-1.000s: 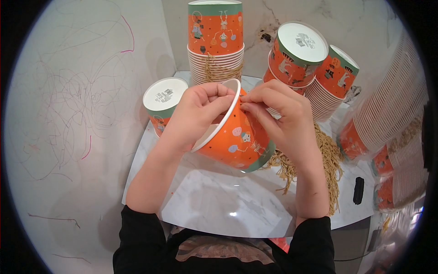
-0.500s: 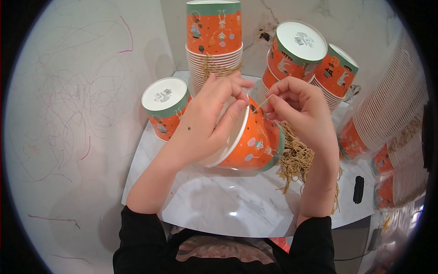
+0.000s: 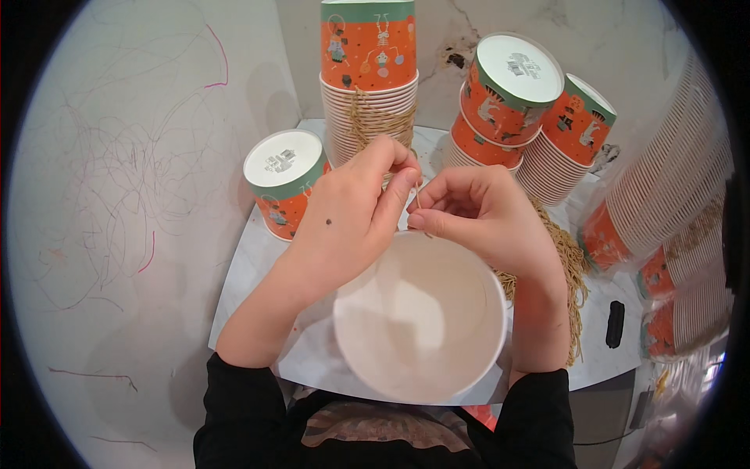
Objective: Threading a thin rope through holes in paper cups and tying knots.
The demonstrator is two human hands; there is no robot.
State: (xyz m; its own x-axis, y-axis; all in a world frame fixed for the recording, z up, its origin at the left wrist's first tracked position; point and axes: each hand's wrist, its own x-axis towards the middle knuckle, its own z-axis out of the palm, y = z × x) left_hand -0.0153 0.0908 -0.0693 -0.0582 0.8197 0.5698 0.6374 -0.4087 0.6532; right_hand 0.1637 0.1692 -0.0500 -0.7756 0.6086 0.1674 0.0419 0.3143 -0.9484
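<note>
A large white-lined paper bucket (image 3: 426,320) stands just in front of me, its round mouth facing up toward me. Over its far rim, my left hand (image 3: 348,209) pinches a short length of thin tan string (image 3: 419,195) between thumb and forefinger. My right hand (image 3: 491,213) is closed too, its thumb and fingertips pinching the string slightly lower and to the right. Whether the string passes through the bucket's wall is hidden by the hands. Partly behind my right forearm lies a heap of tan strings (image 3: 576,262).
A tall stack of orange and green paper buckets (image 3: 369,47) stands at the back, with strings draped on it. Other upturned buckets (image 3: 285,184) stand left and back right. Plastic-wrapped stacks (image 3: 664,172) line the right side. A small black object (image 3: 615,324) lies near the table's right edge.
The bucket has tipped from its side to mouth up and come nearer to me. My right hand has moved left and down, close to my left hand; both now pinch the string.
</note>
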